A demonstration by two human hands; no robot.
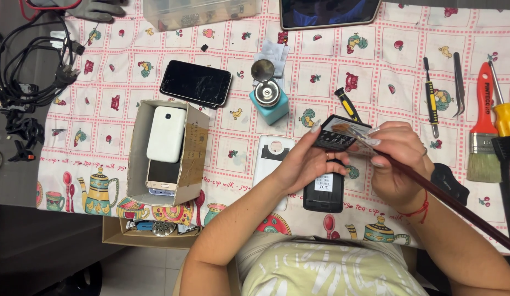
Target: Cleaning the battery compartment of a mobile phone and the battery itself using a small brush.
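- Left hand [307, 161] pinching small black phone part [338, 134], long axis left-right.
- Right hand [397, 164], just right, gripping thin brush [457, 205], bristles touching part.

Crowding the hands closely: black phone [323, 192] and white back cover [271, 164] lying just beneath, blue dispenser bottle [269, 98] and small screwdriver [347, 104] standing ahead. Blocking the left: open cardboard box [135, 159]. Lining the right edge: tools and paintbrush [483, 129]. Leaving bare cloth [397, 82] between screwdrivers.
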